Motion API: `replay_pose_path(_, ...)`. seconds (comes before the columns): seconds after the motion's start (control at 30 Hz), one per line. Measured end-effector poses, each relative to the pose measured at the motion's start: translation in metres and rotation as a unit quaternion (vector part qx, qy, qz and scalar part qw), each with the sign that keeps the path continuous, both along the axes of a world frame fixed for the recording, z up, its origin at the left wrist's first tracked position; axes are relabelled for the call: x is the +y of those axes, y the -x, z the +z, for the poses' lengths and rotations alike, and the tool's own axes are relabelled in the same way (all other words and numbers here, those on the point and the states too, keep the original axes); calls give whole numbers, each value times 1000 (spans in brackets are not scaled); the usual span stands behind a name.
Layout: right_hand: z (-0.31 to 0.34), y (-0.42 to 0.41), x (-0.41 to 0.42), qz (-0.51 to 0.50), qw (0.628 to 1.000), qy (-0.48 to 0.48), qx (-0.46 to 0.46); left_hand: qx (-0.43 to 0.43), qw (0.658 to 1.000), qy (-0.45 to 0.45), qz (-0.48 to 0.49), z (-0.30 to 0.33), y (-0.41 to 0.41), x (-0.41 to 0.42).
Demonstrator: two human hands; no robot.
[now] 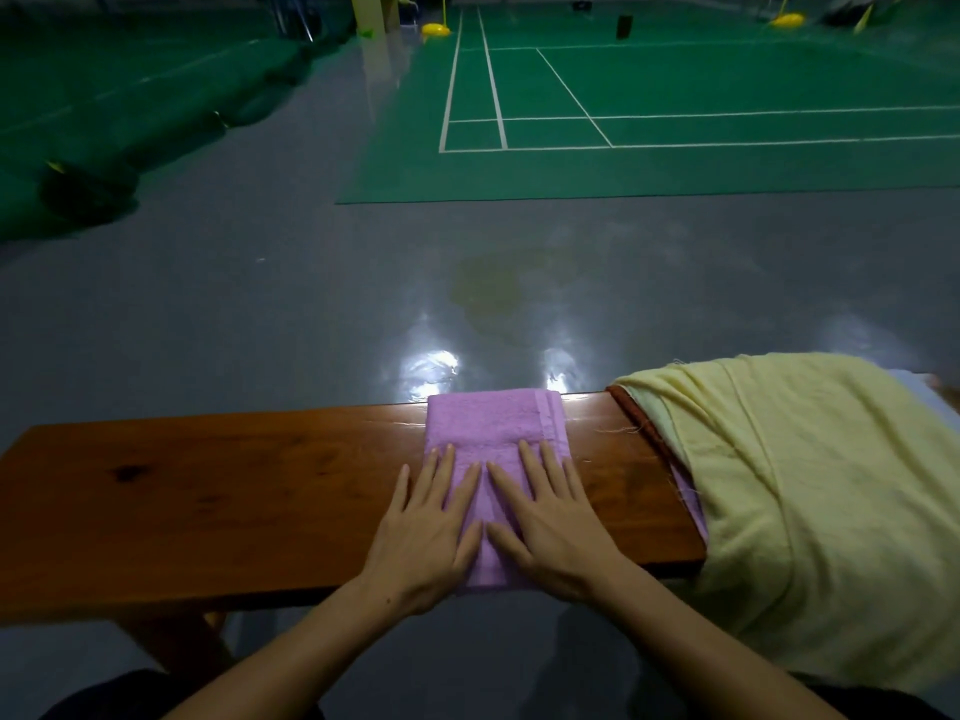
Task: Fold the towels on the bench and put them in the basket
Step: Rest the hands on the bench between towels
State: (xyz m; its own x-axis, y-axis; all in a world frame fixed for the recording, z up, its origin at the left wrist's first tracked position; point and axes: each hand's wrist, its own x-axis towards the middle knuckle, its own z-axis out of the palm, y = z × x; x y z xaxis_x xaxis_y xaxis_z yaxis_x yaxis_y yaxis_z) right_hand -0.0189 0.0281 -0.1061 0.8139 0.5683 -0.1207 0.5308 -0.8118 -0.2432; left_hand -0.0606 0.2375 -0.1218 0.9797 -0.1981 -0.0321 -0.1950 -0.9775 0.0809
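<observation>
- Near edge: dark clothing at the bottom corners, too dim to make out.
- Left hand (pixel 422 532) lies flat, fingers straight and spread, on the left part of the pink towel (pixel 493 428); its outer fingers reach onto the wood. The grip holds nothing, only presses.
- Right hand (pixel 550 522) lies flat the same way on the towel's right part, fingers straight, nothing held.
- The folded pink towel spans the tabletop (pixel 208 491) from near edge to far edge; the hands hide its near half.
- Left of the hands the tabletop is bare wood, cut off at the frame's left side.
- Right: a yellow cloth (pixel 810 491) covers the tabletop's end and hangs over the near edge; a rust edge and a purple edge show under it, the rest hidden.
- No basket can be made out.
- Far: grey floor (pixel 260 314) with glare, then a green court (pixel 675 96), dim and blurred at the back.
</observation>
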Motion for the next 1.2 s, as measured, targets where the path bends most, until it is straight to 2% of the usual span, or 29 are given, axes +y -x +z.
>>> replay_pose_path(0.1, -3, -8, 2, 5, 999, 22, -35, -5, 1000, -10, 10, -4, -9, 3)
replay_pose_path(0.37, -5, -16, -25, -22, 997, 67, -23, 16, 999, -31, -14, -1, -12, 25)
replay_pose_path(0.43, 0, -14, -37, -35, 996, 75, -26, -9, 999, -32, -30, 7, -9, 35)
replay_pose_path(0.5, 10, -9, -46, -46, 996, 58, -47, -41, 997, -34, -54, 16, -3, 44)
replay_pose_path(0.63, 25, 1, -67, -39, 995, -18, -89, -79, 988, 55, -117, 36, 9, 55)
replay_pose_path(0.77, 29, 8, -77, -26, 993, -113, 13, -54, 985, 99, -128, 43, 16, 57)
replay_pose_path(0.9, 23, 1, -77, -15, 993, -110, 34, -60, 988, 53, -131, 37, 14, 59)
replay_pose_path(1.1, 26, -5, -71, -20, 995, -92, 28, -76, 988, 56, -125, 32, 3, 59)
replay_pose_path(1.2, 26, -8, -67, -24, 996, -86, -7, -88, 987, 61, -120, 30, -3, 56)
